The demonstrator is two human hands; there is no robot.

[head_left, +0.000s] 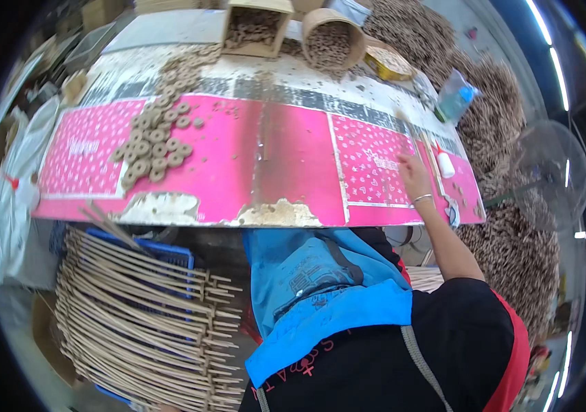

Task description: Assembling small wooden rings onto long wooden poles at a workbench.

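Observation:
My right hand (414, 180), with a band at its wrist, is raised over the pink sheet at the right part of the table. Its fingers are pinched together; whatever they hold is too small and blurred to name. Just beyond them are thin wooden sticks (433, 165) and a white glue bottle (445, 165) with a red tip. Of my left hand (168, 408) only a sliver shows at the lower edge, by a stack of long wooden sticks (149, 323); its fingers are hidden. Drilled wooden rings (158, 145) lie heaped on the table's left.
A blue crate (182, 258) holds the sticks left of my lap. At the table's back stand a wooden box (280, 42) and a round tub (357, 51) of small wooden pieces. A blue-green bottle (454, 104), a fan (550, 165) and big brown heaps (496, 89) are on the right.

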